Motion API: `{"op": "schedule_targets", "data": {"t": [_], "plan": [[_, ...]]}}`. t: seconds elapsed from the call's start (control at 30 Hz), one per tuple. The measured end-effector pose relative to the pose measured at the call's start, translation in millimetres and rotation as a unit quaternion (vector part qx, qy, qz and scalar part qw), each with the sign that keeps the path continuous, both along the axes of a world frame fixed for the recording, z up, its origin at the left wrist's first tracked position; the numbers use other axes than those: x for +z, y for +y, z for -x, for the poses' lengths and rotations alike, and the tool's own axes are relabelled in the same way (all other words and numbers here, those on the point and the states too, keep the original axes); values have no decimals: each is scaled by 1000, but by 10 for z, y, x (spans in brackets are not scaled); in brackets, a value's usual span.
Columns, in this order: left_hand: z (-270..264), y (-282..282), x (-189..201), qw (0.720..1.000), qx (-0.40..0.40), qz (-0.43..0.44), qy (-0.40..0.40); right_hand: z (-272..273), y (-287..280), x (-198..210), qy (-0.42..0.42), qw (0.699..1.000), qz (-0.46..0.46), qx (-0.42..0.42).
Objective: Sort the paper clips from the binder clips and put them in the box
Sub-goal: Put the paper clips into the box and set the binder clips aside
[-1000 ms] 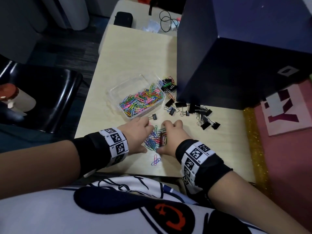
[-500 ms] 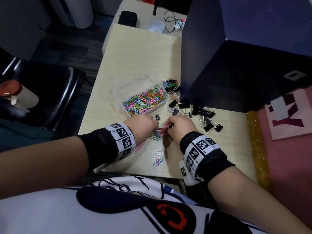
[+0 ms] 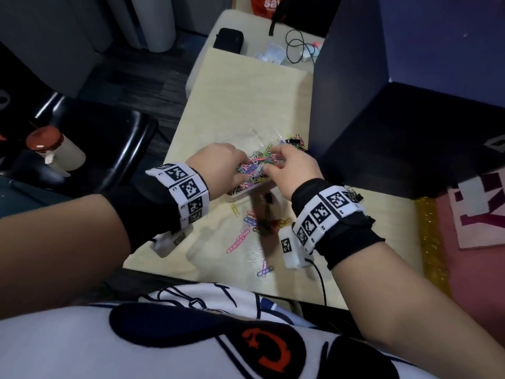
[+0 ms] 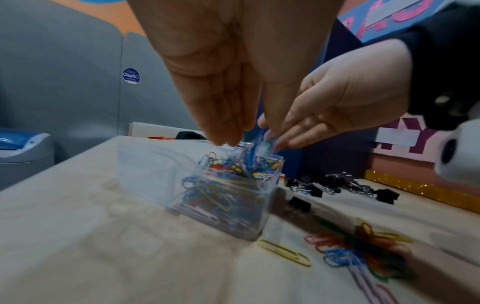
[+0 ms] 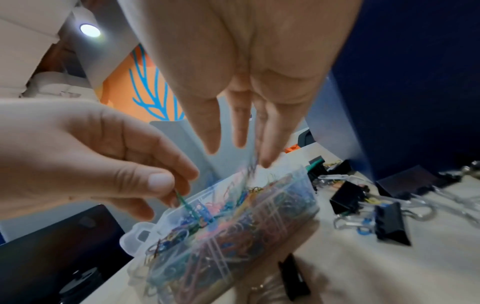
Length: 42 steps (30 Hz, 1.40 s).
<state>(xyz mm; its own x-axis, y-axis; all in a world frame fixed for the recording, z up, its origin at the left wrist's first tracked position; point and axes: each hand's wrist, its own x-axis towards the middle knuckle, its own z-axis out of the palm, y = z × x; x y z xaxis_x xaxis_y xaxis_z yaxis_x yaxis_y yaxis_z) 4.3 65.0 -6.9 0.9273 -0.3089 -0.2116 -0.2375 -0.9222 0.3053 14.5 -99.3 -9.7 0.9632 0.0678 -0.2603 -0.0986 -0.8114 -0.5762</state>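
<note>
A clear plastic box holds a heap of coloured paper clips. Both hands hover just above it. My left hand pinches a green paper clip between thumb and fingers, and the clip hangs into the box. The fingers of my right hand point straight down, with blurred clips dropping from them. More loose paper clips lie on the table in front of the box. Black binder clips are scattered to its right and behind it.
A tall dark blue board stands close on the right of the box. A pink board lies beyond the table's right edge. A black chair with a red-lidded jar is on the left. A black pouch lies far back.
Both hands rose from the loose pile near the table's front edge and moved forward over the box with clips. The right hand's fingers have straightened and clips are falling.
</note>
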Motion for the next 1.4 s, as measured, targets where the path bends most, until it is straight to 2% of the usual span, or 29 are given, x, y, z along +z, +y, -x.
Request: {"op": "schedule_targets", "data": {"t": [0.13,0.2,0.3,0.4,0.57,0.73,0.87,1.07,1.23,1.4], "plan": [[167,7,-7,999,-32,5,-21,96,-122,22,7,997,81,8],[296,-19,-35,997,-79,-8,5,190,-214,-6,52,991,120,13],[457,-66,-179,979,-159,-89,89,369,-324,-106,160,965,199,59],[540,-105,-324,960,-190,-160,127,569,-353,-223,181,959,204,72],[562,-204,-439,965,-202,-135,104,745,-289,-306,171,965,167,103],[576,-183,-454,976,-182,-104,60,991,-262,-262,220,940,233,118],[599,-161,-481,969,-185,-143,80,1047,-175,-352,170,963,183,97],[577,-253,-487,979,-143,-106,102,881,-158,-426,108,985,114,78],[517,-266,-459,977,-137,-128,100,883,-152,-478,93,977,125,145],[508,-297,-460,977,-133,-138,97,808,-125,-488,50,980,125,144]]}}
